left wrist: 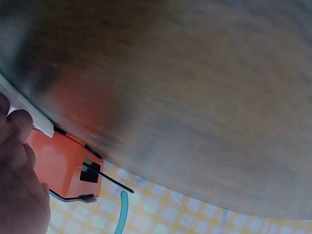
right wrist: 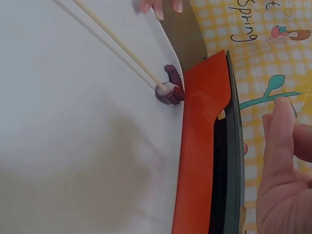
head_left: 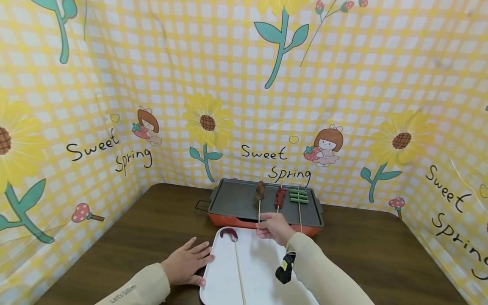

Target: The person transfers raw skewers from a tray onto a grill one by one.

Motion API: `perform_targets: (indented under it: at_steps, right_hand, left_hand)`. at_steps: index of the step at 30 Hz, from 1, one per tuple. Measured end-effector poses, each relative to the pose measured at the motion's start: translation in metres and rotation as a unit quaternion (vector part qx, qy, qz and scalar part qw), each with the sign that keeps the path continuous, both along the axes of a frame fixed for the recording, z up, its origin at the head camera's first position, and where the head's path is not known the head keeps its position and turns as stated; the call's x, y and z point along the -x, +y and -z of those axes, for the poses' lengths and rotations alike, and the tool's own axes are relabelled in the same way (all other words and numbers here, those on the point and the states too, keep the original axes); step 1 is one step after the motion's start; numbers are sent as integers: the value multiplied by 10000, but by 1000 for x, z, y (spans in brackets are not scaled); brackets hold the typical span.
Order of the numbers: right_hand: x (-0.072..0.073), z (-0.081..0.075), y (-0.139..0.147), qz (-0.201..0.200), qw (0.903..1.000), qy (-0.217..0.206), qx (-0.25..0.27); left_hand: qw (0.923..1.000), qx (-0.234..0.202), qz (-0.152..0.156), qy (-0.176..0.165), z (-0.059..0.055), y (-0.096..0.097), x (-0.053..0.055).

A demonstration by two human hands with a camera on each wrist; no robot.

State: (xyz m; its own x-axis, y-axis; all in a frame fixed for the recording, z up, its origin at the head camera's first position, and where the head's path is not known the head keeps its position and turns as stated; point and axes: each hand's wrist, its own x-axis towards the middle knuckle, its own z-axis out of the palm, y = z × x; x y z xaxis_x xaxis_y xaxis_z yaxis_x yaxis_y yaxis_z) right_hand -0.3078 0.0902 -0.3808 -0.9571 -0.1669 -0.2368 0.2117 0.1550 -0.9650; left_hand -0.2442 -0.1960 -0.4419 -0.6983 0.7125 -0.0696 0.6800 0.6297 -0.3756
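My right hand [head_left: 276,228] pinches the stick of a brown meat skewer [head_left: 260,190], whose meat end is over the dark plate of an electric grill [head_left: 234,199]. To its right on the plate are a red meat skewer [head_left: 280,198] and a skewer of green vegetable pieces [head_left: 299,196]. A dark red, curled tentacle skewer [head_left: 229,234] lies on the white tray [head_left: 259,267] in front, its stick pointing toward me. My left hand [head_left: 188,260] rests with fingers spread at the tray's left edge. In the right wrist view the tentacle [right wrist: 170,92] lies near the tray's far edge.
The grill's orange base [head_left: 225,220] stands just behind the tray, with a black wire handle [head_left: 202,206] sticking out on its left. Both stand on a dark wooden table [head_left: 114,245]. Yellow checked cloth [head_left: 236,110] hangs behind and at both sides.
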Motion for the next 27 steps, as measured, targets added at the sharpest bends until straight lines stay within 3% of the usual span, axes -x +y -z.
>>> perform_targets:
  at_steps: [4,11,27]
  right_hand:
    - [-1,4,-1,-33,10000,-15,54]
    - [-4,7,-1,-17,10000,-23,30]
    - [2,9,-2,-73,9993,104,-346]
  left_hand:
    - [9999,-16,-8,-101,1,0,0]
    - [9969,-232,-250,-713,-1,3,-1]
    - [9959,-221,-396,-781,-4,4,0]
